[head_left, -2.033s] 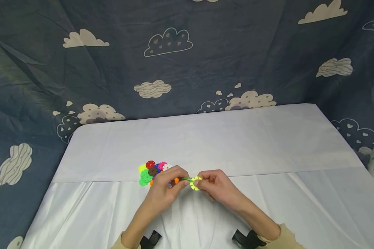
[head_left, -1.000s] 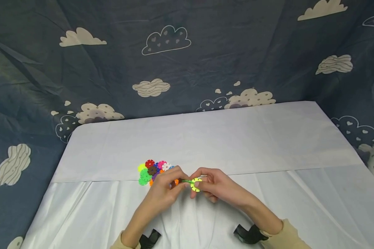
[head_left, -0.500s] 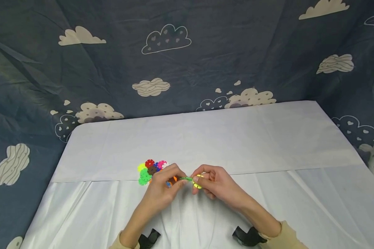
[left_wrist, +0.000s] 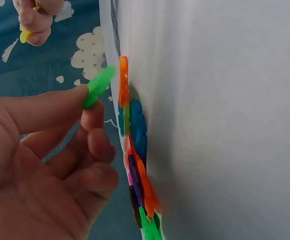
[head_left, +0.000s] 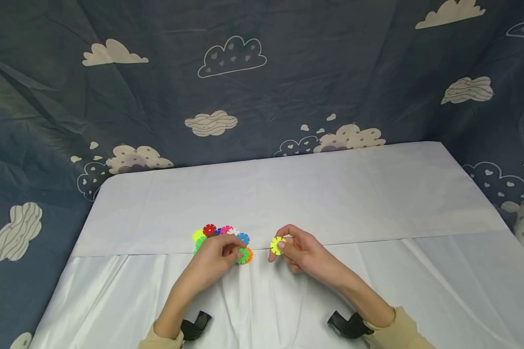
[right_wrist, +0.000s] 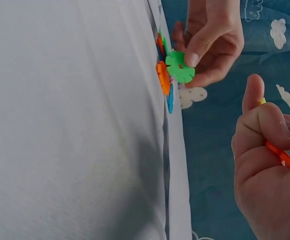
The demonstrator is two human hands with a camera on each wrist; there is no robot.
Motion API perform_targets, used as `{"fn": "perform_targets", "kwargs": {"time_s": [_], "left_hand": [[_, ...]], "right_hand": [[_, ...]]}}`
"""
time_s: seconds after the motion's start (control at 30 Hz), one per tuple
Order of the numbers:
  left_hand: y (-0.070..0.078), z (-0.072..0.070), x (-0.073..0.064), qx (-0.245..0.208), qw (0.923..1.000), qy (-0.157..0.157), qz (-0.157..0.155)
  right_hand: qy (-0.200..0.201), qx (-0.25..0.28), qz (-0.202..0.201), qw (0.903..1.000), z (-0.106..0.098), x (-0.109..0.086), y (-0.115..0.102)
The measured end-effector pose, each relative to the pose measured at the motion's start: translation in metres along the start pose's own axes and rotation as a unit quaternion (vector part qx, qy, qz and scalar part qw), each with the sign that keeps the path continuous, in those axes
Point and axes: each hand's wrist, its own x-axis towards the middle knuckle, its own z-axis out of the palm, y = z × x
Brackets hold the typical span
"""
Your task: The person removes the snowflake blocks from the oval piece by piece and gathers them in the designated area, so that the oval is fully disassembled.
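My left hand pinches a green notched plastic disc between thumb and forefinger, above the right edge of a pile of similar discs. In the right wrist view this green disc shows its centre hole and slotted rim. My right hand stays apart to the right, pinching a yellow notched disc by its edge. Mostly hidden by the fingers in the right wrist view, an orange-red piece sits in the curl of the right hand. Whether it joins the yellow disc cannot be made out.
Several loose discs lie in a pile beyond the left hand, among them a red disc, a blue disc and an orange disc. A white cloth covers the table. Behind hangs a dark cloud-print curtain.
Earlier the green and yellow discs met edge to edge between both hands. Now they are apart: my left hand has drawn left with the green disc, while the right has risen slightly with the yellow one.
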Motion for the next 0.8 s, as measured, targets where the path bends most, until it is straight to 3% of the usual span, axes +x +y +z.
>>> {"fn": "perform_targets", "kwargs": {"time_s": [0.13, 0.23, 0.37, 0.53, 0.7, 0.8], "left_hand": [[0.004, 0.005, 0.001, 0.002, 0.9990, 0.038, 0.025], [0.014, 0.010, 0.000, -0.021, 0.9969, 0.056, 0.052], [0.026, 0.019, -0.002, -0.064, 0.9960, 0.028, 0.055], [0.030, 0.026, -0.004, -0.096, 0.9944, -0.006, 0.044], [0.033, 0.028, -0.005, -0.111, 0.9924, -0.016, 0.051], [0.035, 0.027, -0.006, -0.120, 0.9918, -0.016, 0.040]], "right_hand": [[0.000, -0.006, -0.006, 1.0000, 0.000, 0.001, 0.003], [-0.004, -0.002, -0.004, 1.0000, 0.001, 0.001, 0.004], [-0.008, -0.005, 0.001, 1.0000, 0.003, 0.000, 0.003], [-0.010, -0.004, 0.001, 0.9999, 0.007, -0.001, 0.002], [-0.011, 0.003, 0.007, 0.9999, 0.011, -0.002, 0.000], [0.000, 0.003, 0.008, 1.0000, 0.011, -0.002, 0.000]]}}
